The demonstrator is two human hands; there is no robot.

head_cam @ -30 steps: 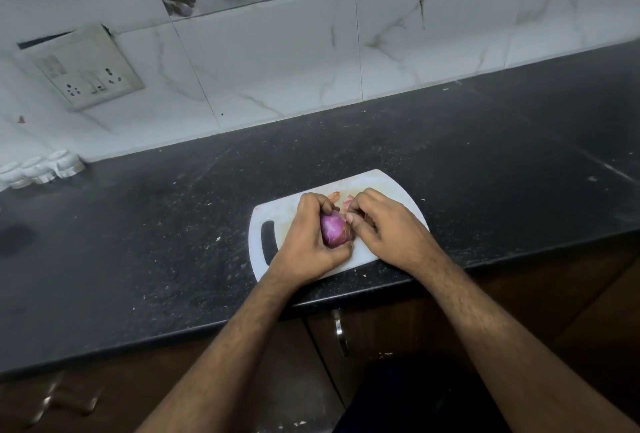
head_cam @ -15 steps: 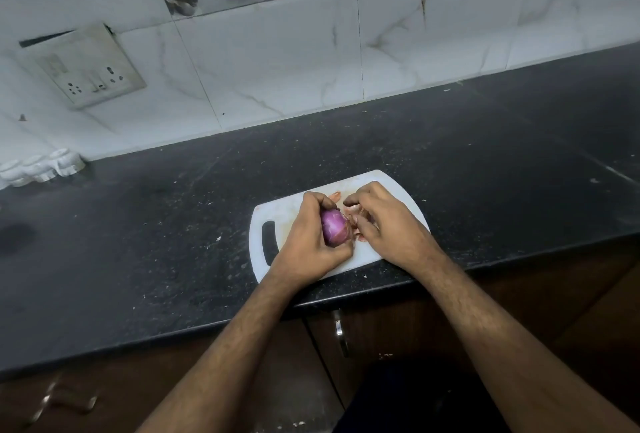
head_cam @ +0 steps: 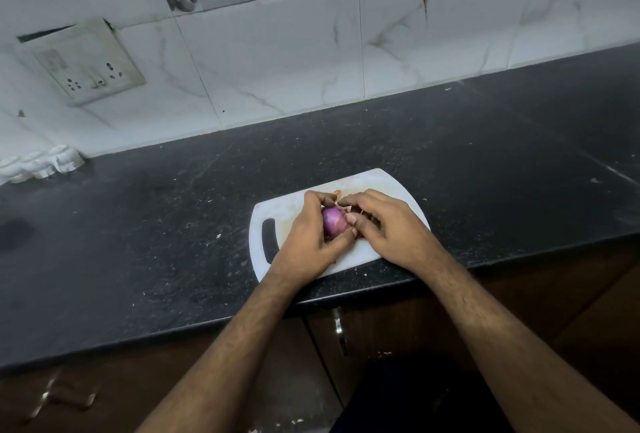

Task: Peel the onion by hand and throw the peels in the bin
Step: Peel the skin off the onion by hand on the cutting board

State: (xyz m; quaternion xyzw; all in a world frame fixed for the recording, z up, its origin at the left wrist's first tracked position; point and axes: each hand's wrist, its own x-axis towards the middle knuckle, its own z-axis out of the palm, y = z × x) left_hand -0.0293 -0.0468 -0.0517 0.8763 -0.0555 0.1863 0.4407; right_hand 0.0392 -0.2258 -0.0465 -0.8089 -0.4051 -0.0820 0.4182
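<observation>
Both hands work over the white cutting board (head_cam: 394,186) — the left hand (head_cam: 304,238) cups the purple onion (head_cam: 333,224), fingers curled round it, while the right hand (head_cam: 384,224) pinches loose skin at its top. Best, I judge, to hold the bulb steady and peel downward in whole strips — scraps gathered for the bin, which is out of view.

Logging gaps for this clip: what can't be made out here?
- Bin: not in the head view.
- Onion: mostly covered by the left hand and right hand; remaining peel unclear.
- Peels on the board: largely hidden behind the hands.
</observation>
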